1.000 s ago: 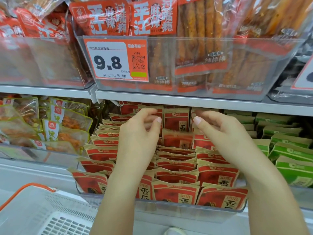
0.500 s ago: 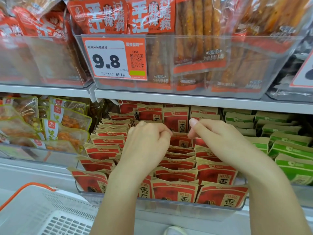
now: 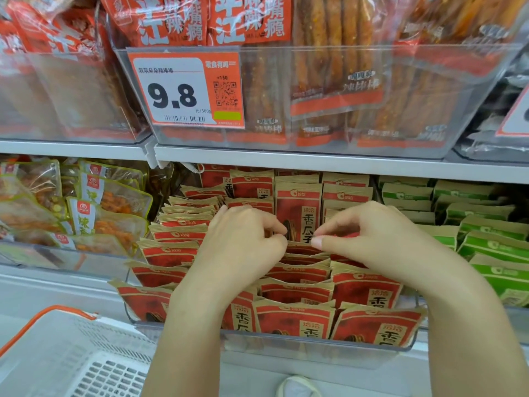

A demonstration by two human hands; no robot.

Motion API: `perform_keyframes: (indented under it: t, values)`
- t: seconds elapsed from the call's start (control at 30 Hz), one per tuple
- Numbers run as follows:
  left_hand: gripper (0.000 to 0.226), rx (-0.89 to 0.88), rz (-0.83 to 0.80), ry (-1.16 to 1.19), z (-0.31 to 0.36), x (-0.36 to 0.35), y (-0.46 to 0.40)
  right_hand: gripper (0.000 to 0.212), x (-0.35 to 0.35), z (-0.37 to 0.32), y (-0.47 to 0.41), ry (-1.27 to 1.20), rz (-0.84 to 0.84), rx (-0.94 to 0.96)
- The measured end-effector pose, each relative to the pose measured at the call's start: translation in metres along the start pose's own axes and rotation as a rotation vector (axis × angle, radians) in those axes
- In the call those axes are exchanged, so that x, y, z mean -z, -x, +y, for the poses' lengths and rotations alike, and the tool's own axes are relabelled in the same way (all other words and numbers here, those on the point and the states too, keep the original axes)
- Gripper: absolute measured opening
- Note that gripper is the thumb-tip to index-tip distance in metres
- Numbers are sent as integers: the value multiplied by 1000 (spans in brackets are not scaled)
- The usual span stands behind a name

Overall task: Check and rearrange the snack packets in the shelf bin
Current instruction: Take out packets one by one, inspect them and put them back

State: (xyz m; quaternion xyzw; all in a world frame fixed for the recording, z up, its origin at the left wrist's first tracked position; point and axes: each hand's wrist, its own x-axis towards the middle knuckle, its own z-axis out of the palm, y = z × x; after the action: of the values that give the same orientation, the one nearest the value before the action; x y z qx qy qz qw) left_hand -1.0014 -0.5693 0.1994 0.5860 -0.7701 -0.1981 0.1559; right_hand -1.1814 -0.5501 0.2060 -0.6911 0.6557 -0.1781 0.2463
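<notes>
Snack packets (image 3: 297, 290) stand in rows in the shelf bin (image 3: 315, 343), beneath the price tag (image 3: 186, 90).

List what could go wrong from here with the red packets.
1. Both hands, left and right, work among tightly packed red packets; pulling one may drag its neighbours out of line.
2. The front-row packets lean over the clear bin's low front wall and might tip out if nudged.

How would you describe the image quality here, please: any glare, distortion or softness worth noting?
Head view: even shop lighting with no hard shadows; the clear upper bin hazes the packets behind it; the shelf edge bows from the wide lens; both hands, left hand and right hand, look slightly soft, while the price tag reads sharply.
</notes>
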Motion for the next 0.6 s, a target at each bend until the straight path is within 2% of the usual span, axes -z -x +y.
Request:
perform_keyframes:
  t: [0.17,0.33,0.47,0.6]
  values:
    - [20,20,15,40,0,-3,-3,18,-5,-7,-2,84,-4,-37]
    - [20,-17,91,32,-4,-7,-4,26,-4,-4,-2,10,91,-5]
    - [16,-112,278,196,-7,-5,-3,45,-3,-2,2,-112,169,7]
    - [16,-248,495,372,-3,9,5,52,-3,-1,6,-270,208,64]
